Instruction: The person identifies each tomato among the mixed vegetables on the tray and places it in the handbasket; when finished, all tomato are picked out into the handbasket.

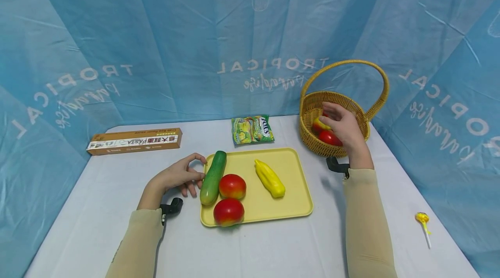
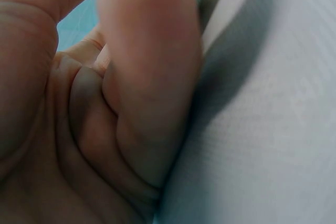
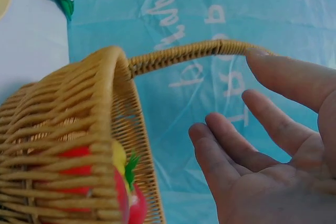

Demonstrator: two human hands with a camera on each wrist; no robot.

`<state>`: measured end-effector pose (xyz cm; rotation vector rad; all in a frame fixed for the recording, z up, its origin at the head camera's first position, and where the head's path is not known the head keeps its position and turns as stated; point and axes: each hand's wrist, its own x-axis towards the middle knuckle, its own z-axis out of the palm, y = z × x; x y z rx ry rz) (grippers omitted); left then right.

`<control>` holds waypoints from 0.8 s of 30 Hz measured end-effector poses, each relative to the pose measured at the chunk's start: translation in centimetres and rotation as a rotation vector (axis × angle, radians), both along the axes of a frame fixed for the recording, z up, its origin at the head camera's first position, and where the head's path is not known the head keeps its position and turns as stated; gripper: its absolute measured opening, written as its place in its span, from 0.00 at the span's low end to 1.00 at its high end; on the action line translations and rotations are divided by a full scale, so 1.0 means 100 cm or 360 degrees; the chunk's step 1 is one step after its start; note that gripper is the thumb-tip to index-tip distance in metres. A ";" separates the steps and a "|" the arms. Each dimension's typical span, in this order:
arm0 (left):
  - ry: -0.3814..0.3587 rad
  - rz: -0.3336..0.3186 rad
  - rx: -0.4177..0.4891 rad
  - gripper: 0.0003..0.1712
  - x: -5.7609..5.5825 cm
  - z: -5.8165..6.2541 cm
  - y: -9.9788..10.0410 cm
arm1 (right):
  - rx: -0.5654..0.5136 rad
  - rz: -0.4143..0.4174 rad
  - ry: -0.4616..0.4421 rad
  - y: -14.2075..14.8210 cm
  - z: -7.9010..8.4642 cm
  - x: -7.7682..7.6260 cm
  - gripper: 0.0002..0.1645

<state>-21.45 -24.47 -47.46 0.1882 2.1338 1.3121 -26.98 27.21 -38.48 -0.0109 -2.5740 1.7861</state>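
Centrally, one tray (image 1: 287,206) bears one cucumber (image 1: 213,178), two red fruits (image 1: 232,186), one yellow pepper (image 1: 270,179); left hand (image 1: 180,175) beside, right hand (image 1: 344,127) over basket (image 1: 310,141), both relaxed.

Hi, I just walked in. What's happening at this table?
A person is working bare-handed. Their right hand is over the opening of the wicker basket, which has red fruit inside, and nothing shows in its grasp. The left hand is at the left edge of the yellow tray, beside the green cucumber; I can't tell whether they touch. Two red-and-yellow round fruits and a yellow vegetable also lie on the tray.
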 end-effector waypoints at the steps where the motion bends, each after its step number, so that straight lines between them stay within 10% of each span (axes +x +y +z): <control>1: 0.0001 -0.0001 -0.0002 0.28 0.000 0.000 0.000 | -0.0011 0.0013 0.0004 -0.001 0.002 0.001 0.38; 24: -0.0009 0.0008 -0.0016 0.28 0.000 0.000 0.000 | -0.0091 0.0543 0.0128 -0.072 0.022 0.018 0.42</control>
